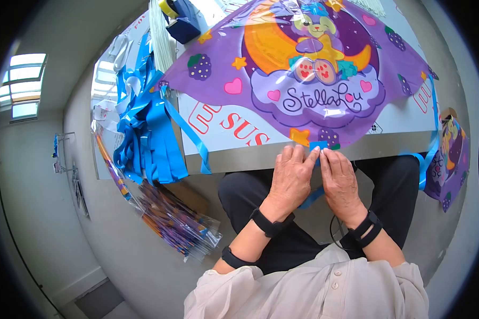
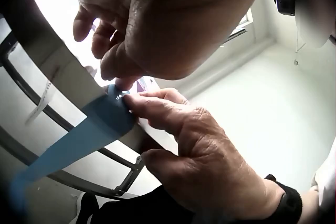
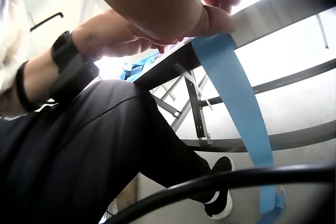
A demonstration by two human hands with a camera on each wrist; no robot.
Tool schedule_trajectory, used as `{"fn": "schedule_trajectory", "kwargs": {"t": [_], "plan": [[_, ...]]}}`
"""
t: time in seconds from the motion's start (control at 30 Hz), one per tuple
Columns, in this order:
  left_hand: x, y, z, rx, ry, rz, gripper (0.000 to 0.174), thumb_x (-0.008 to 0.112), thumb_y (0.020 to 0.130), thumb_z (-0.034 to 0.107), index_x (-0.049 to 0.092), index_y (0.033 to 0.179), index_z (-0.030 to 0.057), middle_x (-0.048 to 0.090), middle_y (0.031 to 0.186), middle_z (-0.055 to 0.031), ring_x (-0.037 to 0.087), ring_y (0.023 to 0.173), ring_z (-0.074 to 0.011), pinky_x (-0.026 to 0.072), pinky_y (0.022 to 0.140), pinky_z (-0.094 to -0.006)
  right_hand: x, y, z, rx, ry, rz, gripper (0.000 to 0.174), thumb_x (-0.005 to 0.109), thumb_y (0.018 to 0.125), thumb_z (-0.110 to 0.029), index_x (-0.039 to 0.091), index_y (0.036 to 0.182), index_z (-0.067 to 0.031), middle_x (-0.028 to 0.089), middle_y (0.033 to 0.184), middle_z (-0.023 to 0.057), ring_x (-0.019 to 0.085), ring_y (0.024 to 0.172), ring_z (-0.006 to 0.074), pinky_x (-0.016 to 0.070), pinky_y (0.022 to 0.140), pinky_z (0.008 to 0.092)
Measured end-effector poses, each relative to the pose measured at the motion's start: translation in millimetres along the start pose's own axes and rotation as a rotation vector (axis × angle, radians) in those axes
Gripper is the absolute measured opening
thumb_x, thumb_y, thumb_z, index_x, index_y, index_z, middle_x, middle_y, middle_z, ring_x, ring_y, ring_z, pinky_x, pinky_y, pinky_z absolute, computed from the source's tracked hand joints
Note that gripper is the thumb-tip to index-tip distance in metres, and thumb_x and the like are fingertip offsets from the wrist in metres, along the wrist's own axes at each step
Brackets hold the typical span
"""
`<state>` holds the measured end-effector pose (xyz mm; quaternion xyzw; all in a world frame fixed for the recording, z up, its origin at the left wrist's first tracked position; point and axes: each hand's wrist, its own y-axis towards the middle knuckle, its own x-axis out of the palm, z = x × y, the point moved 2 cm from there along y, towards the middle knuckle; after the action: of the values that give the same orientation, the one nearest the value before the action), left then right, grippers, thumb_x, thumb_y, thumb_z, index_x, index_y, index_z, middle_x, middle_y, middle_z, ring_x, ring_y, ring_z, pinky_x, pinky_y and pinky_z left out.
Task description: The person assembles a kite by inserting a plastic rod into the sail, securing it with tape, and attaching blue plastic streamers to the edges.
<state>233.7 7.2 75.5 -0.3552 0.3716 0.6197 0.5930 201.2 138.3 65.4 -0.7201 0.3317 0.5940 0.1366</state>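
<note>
A purple kite [image 1: 324,119] printed with a cartoon animal on a moon lies across the table. At its lower tip, by the table's near edge, is a blue ribbon [image 1: 318,144]. My left hand [image 1: 291,178] and right hand [image 1: 339,183] meet there, fingertips close together, pinching the ribbon's end. In the left wrist view, my right hand's index fingertip [image 2: 131,100] presses against the ribbon. The rest of the strip [image 3: 236,98] hangs below the table edge toward the floor in the right wrist view. The kite's tip is mostly hidden behind the fingers.
A bundle of blue ribbons [image 1: 149,133] hangs over the table's left side. Behind it stand a tape dispenser [image 1: 183,24] and pale thin sticks [image 1: 157,37]. Packed kites [image 1: 175,218] sit low at left; another kite [image 1: 447,165] hangs at right. A metal strip [image 1: 250,154] edges the table.
</note>
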Motion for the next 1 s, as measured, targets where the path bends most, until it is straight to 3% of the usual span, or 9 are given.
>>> {"fn": "schedule_trajectory", "kwargs": {"t": [0.13, 0.2, 0.3, 0.4, 0.5, 0.6, 0.7, 0.77, 1.0], "plan": [[-61.7, 48.3, -59.6, -0.064, -0.434, 0.054, 0.034, 0.058, 0.073, -0.007, 0.063, 0.104, 0.0040, 0.051, 0.078, -0.0081, 0.053, 0.073, -0.0199, 0.0430, 0.067, -0.0283, -1.6, 4.2, -4.3, -0.052, -0.081, -0.104, 0.047, 0.055, 0.070, -0.001, 0.048, 0.114, 0.0159, 0.046, 0.116, 0.0204, 0.046, 0.107, 0.0324, 0.0407, 0.094, 0.0394], [-114.4, 99.5, -125.7, -0.119, -0.389, 0.483, 0.009, 0.060, 0.081, 0.002, 0.066, 0.087, 0.0004, 0.059, 0.070, -0.0012, 0.051, 0.063, -0.0070, 0.0409, 0.056, -0.0228, -0.8, 5.1, -5.4, -0.057, -0.090, -0.098, 0.048, 0.055, 0.070, -0.001, 0.048, 0.114, 0.0174, 0.045, 0.116, 0.0214, 0.046, 0.107, 0.0329, 0.0408, 0.094, 0.0398], [-187.7, 177.6, -233.6, -0.294, -0.149, 0.954, 0.013, 0.060, 0.077, 0.008, 0.067, 0.075, -0.0032, 0.065, 0.067, -0.0143, 0.060, 0.059, -0.0201, 0.0469, 0.060, -0.0298, -0.1, 7.1, -5.6, -0.061, -0.086, -0.097, 0.049, 0.055, 0.069, 0.001, 0.047, 0.114, 0.0184, 0.044, 0.117, 0.0220, 0.045, 0.107, 0.0332, 0.0409, 0.094, 0.0403], [-219.9, 239.1, -333.2, -0.478, -0.026, 0.823, 0.012, 0.061, 0.075, 0.007, 0.065, 0.081, -0.0028, 0.062, 0.073, -0.0141, 0.059, 0.066, -0.0217, 0.0464, 0.063, -0.0340, 0.4, 7.7, -6.4, -0.042, -0.081, -0.127, 0.050, 0.055, 0.068, 0.002, 0.047, 0.114, 0.0186, 0.044, 0.116, 0.0220, 0.045, 0.107, 0.0334, 0.0412, 0.094, 0.0405], [-224.5, 259.6, -330.6, -0.809, -0.431, 0.645, 0.012, 0.066, 0.071, 0.005, 0.060, 0.077, -0.0032, 0.048, 0.064, -0.0056, 0.049, 0.059, -0.0186, 0.0379, 0.053, -0.0381, 1.7, 8.7, -5.7, -0.028, -0.060, -0.124, 0.050, 0.056, 0.068, 0.002, 0.047, 0.114, 0.0187, 0.044, 0.116, 0.0218, 0.046, 0.106, 0.0333, 0.0421, 0.093, 0.0403], [-225.9, 266.6, -361.2, -0.670, -0.186, 0.615, 0.012, 0.068, 0.069, 0.006, 0.061, 0.075, -0.0023, 0.044, 0.061, -0.0039, 0.043, 0.054, -0.0155, 0.0334, 0.049, -0.0353, 1.0, 9.7, -3.6, -0.035, -0.050, -0.112, 0.049, 0.056, 0.068, 0.002, 0.048, 0.113, 0.0185, 0.044, 0.115, 0.0214, 0.046, 0.105, 0.0332, 0.0427, 0.093, 0.0404], [-224.5, 269.6, -355.3, -0.469, 0.179, 0.527, 0.021, 0.062, 0.072, 0.005, 0.063, 0.088, -0.0087, 0.065, 0.083, -0.0155, 0.062, 0.075, -0.0225, 0.0465, 0.067, -0.0346, 0.6, 9.5, -3.2, -0.037, -0.044, -0.115, 0.048, 0.056, 0.069, 0.002, 0.048, 0.113, 0.0180, 0.045, 0.115, 0.0212, 0.047, 0.104, 0.0331, 0.0430, 0.093, 0.0407], [-221.9, 261.0, -305.5, -0.898, -0.737, 0.911, 0.022, 0.062, 0.070, 0.000, 0.062, 0.090, -0.0106, 0.063, 0.077, -0.0109, 0.060, 0.073, -0.0232, 0.0454, 0.060, -0.0396, 1.1, 8.2, -3.2, -0.031, -0.038, -0.119, 0.048, 0.056, 0.069, 0.002, 0.048, 0.113, 0.0178, 0.045, 0.115, 0.0212, 0.047, 0.105, 0.0332, 0.0428, 0.093, 0.0407], [-206.2, 231.7, -320.3, -0.858, -1.099, 0.629, 0.007, 0.061, 0.072, 0.003, 0.055, 0.075, 0.0028, 0.047, 0.058, -0.0001, 0.033, 0.042, -0.0098, 0.0299, 0.044, -0.0293, 0.7, 7.3, -3.4, -0.030, -0.048, -0.114, 0.048, 0.056, 0.069, 0.001, 0.048, 0.113, 0.0174, 0.045, 0.116, 0.0210, 0.046, 0.106, 0.0330, 0.0423, 0.094, 0.0404]]}}
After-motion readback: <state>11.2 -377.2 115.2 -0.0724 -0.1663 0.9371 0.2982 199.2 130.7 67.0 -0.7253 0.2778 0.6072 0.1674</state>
